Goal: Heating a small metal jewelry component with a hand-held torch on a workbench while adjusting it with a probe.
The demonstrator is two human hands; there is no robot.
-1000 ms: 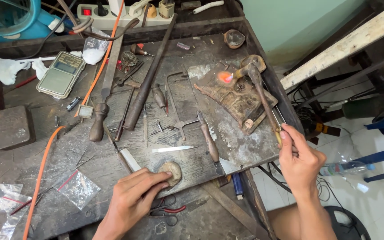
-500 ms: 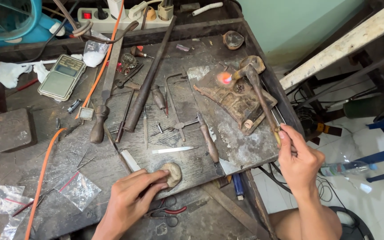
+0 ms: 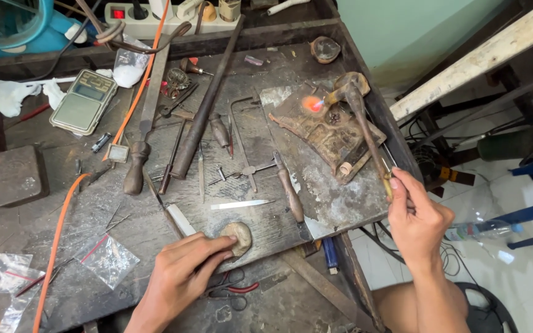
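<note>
Orange cable (image 3: 57, 237) trailing down the workbench (image 3: 94, 203) at left; left hand (image 3: 183, 274) resting with fingers curled loosely against a small tan lump (image 3: 239, 237) at the front edge. Further right, right hand (image 3: 417, 219) clamped around a torch (image 3: 362, 117), flame heating a glowing spot (image 3: 313, 103) on a charred block (image 3: 328, 129). Heating under way, apparently; steady aim likely needed.
</note>
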